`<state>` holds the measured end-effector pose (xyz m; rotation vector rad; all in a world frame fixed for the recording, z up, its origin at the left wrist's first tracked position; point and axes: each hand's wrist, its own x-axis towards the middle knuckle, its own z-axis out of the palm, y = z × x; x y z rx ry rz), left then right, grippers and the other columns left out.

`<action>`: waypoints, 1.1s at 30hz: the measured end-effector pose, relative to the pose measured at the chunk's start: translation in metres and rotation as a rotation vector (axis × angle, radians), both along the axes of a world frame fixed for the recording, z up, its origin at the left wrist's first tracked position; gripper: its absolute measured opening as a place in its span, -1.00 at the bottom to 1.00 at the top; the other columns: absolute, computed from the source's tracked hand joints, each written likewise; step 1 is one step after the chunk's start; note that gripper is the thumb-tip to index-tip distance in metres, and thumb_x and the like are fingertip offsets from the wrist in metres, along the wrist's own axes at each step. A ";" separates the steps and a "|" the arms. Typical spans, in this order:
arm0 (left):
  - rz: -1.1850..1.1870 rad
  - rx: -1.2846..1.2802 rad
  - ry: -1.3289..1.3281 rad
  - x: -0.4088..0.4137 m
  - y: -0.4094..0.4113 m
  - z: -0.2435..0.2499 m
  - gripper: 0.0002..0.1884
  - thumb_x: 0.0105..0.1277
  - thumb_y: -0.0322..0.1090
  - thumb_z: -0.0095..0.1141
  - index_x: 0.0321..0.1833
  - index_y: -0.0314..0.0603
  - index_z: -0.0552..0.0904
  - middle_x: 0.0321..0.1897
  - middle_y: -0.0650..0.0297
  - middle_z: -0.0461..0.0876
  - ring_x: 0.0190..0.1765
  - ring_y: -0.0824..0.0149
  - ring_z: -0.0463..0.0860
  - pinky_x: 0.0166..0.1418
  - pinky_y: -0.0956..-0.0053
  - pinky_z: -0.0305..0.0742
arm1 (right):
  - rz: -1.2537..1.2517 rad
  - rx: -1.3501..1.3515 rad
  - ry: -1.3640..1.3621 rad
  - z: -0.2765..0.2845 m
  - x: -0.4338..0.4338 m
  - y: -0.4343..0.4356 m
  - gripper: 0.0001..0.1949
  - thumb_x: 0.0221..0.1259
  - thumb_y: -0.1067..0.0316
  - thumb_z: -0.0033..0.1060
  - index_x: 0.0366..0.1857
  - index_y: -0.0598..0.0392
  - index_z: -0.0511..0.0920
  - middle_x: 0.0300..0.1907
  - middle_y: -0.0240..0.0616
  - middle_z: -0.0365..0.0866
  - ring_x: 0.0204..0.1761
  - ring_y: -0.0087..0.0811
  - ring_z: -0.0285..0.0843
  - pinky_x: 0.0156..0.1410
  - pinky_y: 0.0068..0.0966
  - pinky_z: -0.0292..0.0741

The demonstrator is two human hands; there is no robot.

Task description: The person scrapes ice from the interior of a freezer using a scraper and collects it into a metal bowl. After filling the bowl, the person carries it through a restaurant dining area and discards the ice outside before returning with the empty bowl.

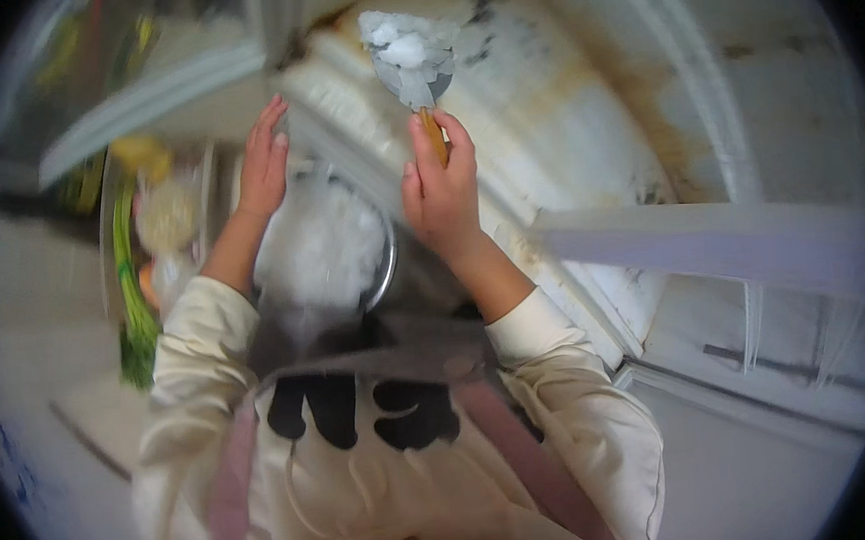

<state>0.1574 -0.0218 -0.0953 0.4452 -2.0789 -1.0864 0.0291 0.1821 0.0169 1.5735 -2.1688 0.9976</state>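
My right hand [441, 179] grips the yellow-brown handle [434, 138] of a scraper or small shovel. Its grey metal blade [387, 77] bears flat flakes and lumps of white ice [408, 48]. The blade is held over a white, rust-stained inner surface that looks like part of a freezer [533, 97]. My left hand [266, 165] holds nothing, its fingers extended, beside the freezer's near edge. Below and between my forearms stands a round metal bowl [391, 261] heaped with white ice or frost [329, 239], blurred.
At the left, a container [105, 240] holds leafy green stalks [128, 269], a pale bagged item [167, 213] and something yellow [141, 156]. A pale frame edge [157, 101] juts in at the upper left. A lavender-grey bar [709, 243] crosses the right side.
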 end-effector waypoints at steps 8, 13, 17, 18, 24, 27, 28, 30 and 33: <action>-0.015 0.307 -0.334 0.134 0.057 -0.077 -0.51 0.52 -0.07 -0.45 0.33 -0.11 0.41 0.37 0.03 0.28 0.46 0.07 0.16 0.53 0.21 -0.18 | 0.442 0.389 -0.634 -0.078 0.110 0.079 -0.56 0.19 0.49 -0.03 0.21 0.26 0.38 0.26 0.07 0.16 0.26 -0.02 0.23 0.36 -0.28 0.24; -0.093 0.343 -0.520 0.134 0.074 -0.093 -0.48 0.52 0.00 -0.50 0.37 -0.02 0.37 0.43 0.03 0.20 0.51 0.08 0.04 0.54 0.16 -0.27 | 0.450 0.416 -0.999 -0.132 0.123 0.082 -0.58 0.26 0.48 -0.09 0.23 0.21 0.38 0.22 -0.07 0.29 0.26 -0.18 0.27 0.36 -0.38 0.23; -0.148 0.387 -0.524 0.135 0.077 -0.096 -0.46 0.53 0.02 -0.50 0.39 -0.07 0.34 0.45 0.06 0.16 0.52 0.09 0.01 0.55 0.22 -0.22 | 0.356 0.413 -1.289 -0.134 0.120 0.087 -0.59 0.33 0.42 -0.11 0.26 0.16 0.37 0.21 -0.18 0.35 0.25 -0.33 0.31 0.33 -0.43 0.27; -0.160 0.426 -0.490 0.134 0.076 -0.098 -0.45 0.53 0.02 -0.50 0.39 -0.09 0.33 0.45 0.06 0.16 0.52 0.09 0.01 0.55 0.23 -0.21 | 0.322 0.413 -1.381 -0.131 0.117 0.085 -0.59 0.34 0.41 -0.11 0.27 0.14 0.37 0.22 -0.21 0.36 0.24 -0.36 0.31 0.32 -0.44 0.28; -0.119 0.530 -0.353 0.139 0.065 -0.121 -0.45 0.53 -0.05 -0.44 0.37 -0.30 0.31 0.42 0.05 0.21 0.49 0.15 0.10 0.55 0.33 -0.14 | 0.496 0.473 -1.188 -0.054 0.084 0.072 -0.58 0.34 0.44 -0.13 0.28 0.11 0.37 0.31 -0.20 0.33 0.30 -0.40 0.28 0.34 -0.45 0.28; 0.037 0.234 -0.254 0.094 0.051 -0.087 -0.67 0.45 -0.27 -0.16 0.13 -0.28 0.53 0.21 0.01 0.46 0.34 0.04 0.34 0.44 0.25 0.13 | 0.388 0.165 -0.641 -0.002 0.024 0.055 -0.57 0.23 0.47 -0.03 0.22 0.16 0.41 0.24 -0.08 0.40 0.33 -0.22 0.30 0.42 -0.36 0.20; 0.034 0.111 -0.208 0.074 0.045 -0.070 -0.71 0.41 -0.31 -0.11 0.06 -0.27 0.57 0.15 0.02 0.51 0.29 0.02 0.39 0.41 0.23 0.18 | 0.222 0.101 -0.546 0.022 0.005 0.045 -0.58 0.22 0.47 -0.02 0.20 0.16 0.43 0.20 -0.06 0.43 0.29 -0.18 0.34 0.39 -0.35 0.25; 0.070 -0.104 -0.047 0.025 0.039 -0.028 -0.84 0.31 -0.40 0.01 -0.14 -0.25 0.62 -0.03 0.05 0.59 0.14 -0.03 0.49 0.29 0.17 0.29 | -0.027 0.074 -0.345 0.066 -0.037 0.019 -0.61 0.18 0.46 -0.01 0.13 0.16 0.48 0.13 -0.01 0.48 0.20 -0.11 0.41 0.31 -0.31 0.34; -0.009 -0.299 0.077 -0.065 0.024 0.039 -0.79 0.28 -0.36 0.04 -0.07 -0.23 0.60 0.06 0.06 0.55 0.18 -0.03 0.44 0.30 0.15 0.28 | -0.305 0.328 -0.207 0.064 -0.110 -0.019 -0.60 0.15 0.32 0.02 0.10 0.12 0.50 0.08 0.04 0.50 0.09 -0.02 0.49 0.23 -0.30 0.42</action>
